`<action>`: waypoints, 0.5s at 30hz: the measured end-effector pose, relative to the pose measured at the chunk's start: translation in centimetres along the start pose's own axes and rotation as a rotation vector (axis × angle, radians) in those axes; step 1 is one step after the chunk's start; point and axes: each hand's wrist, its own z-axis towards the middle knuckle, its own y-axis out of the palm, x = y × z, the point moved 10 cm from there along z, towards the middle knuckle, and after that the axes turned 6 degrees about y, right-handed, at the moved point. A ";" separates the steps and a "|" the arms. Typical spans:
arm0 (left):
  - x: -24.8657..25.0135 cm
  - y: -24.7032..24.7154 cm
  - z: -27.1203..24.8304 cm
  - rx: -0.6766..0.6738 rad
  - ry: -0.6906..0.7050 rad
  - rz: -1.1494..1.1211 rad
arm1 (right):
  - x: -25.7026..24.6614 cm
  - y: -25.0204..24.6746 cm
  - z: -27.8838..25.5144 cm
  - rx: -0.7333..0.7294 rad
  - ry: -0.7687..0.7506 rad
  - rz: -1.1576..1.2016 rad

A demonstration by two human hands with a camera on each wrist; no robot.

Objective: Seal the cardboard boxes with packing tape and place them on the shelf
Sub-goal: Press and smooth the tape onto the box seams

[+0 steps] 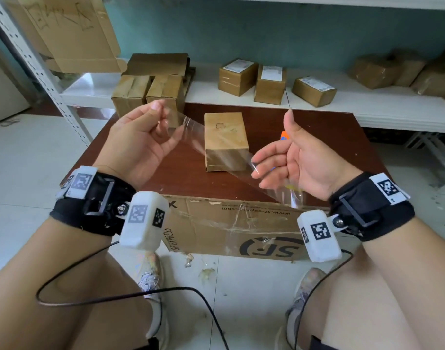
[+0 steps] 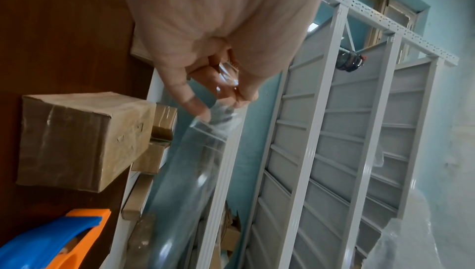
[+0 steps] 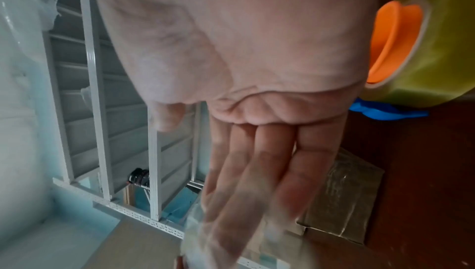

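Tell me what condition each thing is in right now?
Tape strip: stretched between both hands above the table.
Left hand: pinches one tape end.
Right hand: fingers straight, tape stuck to the fingertips.
Box on table: closed, lying flat.
Tape dispenser: resting on the table.

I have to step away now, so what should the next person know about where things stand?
Left hand: pinches one end of a clear strip of tape.
Right hand: fingers almost straight, the strip's other end lying against them.
The strip hangs stretched in the air over the small box on the brown table. The tape dispenser lies on the table behind the right hand.
Done: strip pulled out; labelled boxes stand on the white shelf.
Left: press the strip onto the small box, then shelve it.
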 end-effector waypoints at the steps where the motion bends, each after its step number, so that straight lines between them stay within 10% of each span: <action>1: 0.0 -0.4 0.2 0.003 -0.005 0.004 | -0.1 0.0 -0.3 -0.003 -0.009 0.009; 9: -1.6 -0.7 1.1 0.051 -0.061 0.050 | 1.9 -0.5 -1.2 -0.011 0.011 -0.212; 15: -2.5 -1.7 1.7 0.157 -0.088 0.010 | 2.2 -3.7 -0.7 0.307 0.018 -0.593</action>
